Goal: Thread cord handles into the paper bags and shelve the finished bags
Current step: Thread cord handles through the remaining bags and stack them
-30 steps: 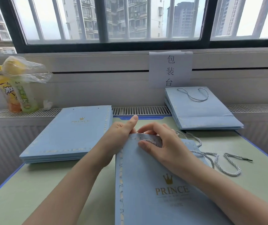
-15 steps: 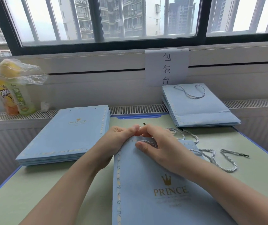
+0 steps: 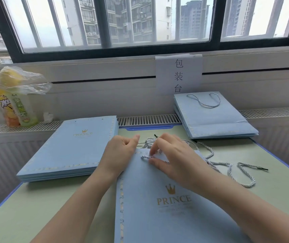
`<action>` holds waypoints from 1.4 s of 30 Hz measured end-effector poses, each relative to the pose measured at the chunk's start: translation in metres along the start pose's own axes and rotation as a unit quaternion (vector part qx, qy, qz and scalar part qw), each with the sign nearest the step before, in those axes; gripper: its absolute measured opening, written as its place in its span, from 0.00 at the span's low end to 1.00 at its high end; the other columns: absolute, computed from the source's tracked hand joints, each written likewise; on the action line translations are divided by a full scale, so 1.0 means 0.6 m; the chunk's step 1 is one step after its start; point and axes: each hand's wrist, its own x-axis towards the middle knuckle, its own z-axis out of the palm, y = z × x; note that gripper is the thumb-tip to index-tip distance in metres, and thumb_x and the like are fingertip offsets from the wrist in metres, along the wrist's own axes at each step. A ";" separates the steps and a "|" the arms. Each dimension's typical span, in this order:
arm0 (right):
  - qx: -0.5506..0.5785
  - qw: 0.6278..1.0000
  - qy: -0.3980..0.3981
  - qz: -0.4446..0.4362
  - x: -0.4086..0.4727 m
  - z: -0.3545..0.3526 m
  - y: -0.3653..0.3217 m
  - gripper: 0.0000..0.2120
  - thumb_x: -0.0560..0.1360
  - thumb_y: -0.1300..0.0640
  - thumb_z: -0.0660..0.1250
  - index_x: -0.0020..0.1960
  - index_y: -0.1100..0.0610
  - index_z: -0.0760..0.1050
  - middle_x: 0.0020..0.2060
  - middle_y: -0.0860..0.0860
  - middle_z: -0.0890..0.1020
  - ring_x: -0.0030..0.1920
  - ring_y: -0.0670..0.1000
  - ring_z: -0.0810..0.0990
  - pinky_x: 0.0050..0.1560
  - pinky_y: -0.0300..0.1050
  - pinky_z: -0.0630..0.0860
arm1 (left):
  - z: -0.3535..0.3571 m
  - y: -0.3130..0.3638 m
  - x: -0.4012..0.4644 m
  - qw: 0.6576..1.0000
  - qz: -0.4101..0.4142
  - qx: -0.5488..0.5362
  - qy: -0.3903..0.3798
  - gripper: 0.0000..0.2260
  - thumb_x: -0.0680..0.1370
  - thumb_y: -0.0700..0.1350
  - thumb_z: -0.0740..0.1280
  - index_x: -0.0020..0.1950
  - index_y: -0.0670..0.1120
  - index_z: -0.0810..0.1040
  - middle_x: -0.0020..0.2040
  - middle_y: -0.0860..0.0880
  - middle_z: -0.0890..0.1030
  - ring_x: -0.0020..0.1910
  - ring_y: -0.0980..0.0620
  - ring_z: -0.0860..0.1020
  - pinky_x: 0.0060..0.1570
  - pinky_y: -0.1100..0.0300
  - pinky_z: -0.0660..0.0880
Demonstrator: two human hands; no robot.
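Since a second ago the right hand (image 3: pixel 177 160) has been drawn slightly apart from the left hand (image 3: pixel 121 153), and a short loop of twisted cord (image 3: pixel 145 157) is now laid bare on the bag (image 3: pixel 157 207), pinched between right thumb and fingers. The bag's top edge is gripped by the left hand, thumb on top. One flat pale-blue paper bag is being worked at the desk's (image 3: pixel 35 207) near edge. Two stacks are counted: unthreaded bags (image 3: pixel 70 151) at the left edge, finished bags (image 3: pixel 213 118) at the far right corner. Loose grey-white cords (image 3: pixel 227 167), perhaps two, are strewn rightward
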 end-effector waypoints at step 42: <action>-0.015 0.959 0.273 -0.074 0.002 -0.007 0.029 0.08 0.80 0.56 0.55 0.51 0.56 0.73 0.37 0.46 0.77 0.34 0.47 0.72 0.29 0.46 0.71 | -0.012 0.048 -0.020 0.947 0.176 -0.269 0.009 0.05 0.74 0.45 0.67 0.40 0.44 0.78 0.24 0.50 0.73 0.23 0.54 0.70 0.29 0.67 0.68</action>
